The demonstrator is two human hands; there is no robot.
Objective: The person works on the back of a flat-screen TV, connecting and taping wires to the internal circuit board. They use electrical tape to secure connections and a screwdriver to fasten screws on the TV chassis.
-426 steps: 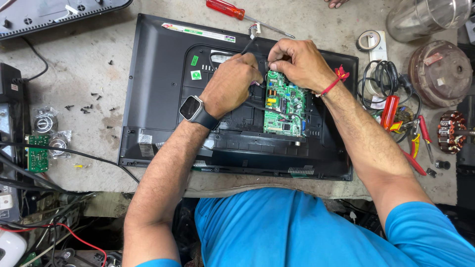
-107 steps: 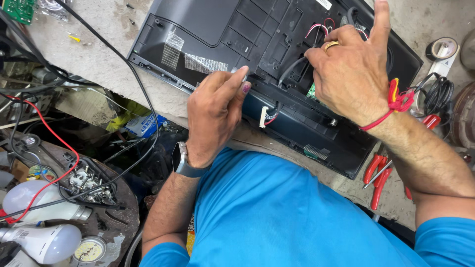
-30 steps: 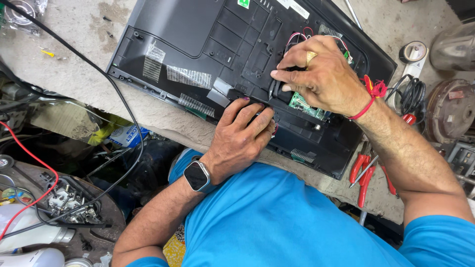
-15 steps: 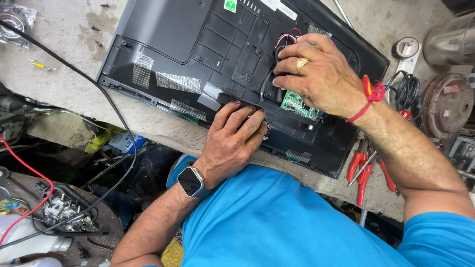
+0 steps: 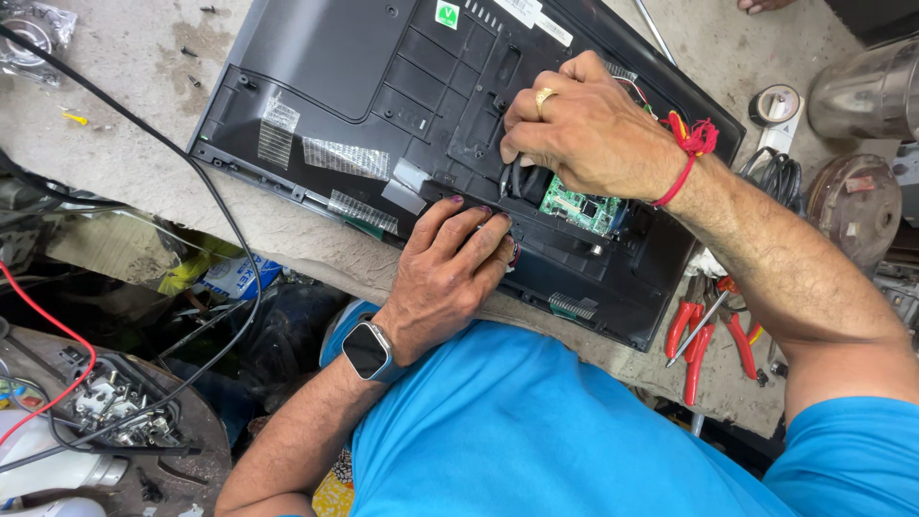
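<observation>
Both hands press flat on the monitor back [image 5: 383, 86], circuit board [image 5: 579, 206] under right hand [image 5: 584, 134].

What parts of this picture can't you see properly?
Head view, the only one:
- Green circuit board: mostly hidden under the right hand.
- Right fingertips: tucked into the black back cover, so what they grip is unclear.
- Under the left hand: the cover's edge is covered.
- Red pliers: partly behind the right forearm.
- Metal jar: cut off by the right edge.
- Screws: too small to tell apart.
</observation>
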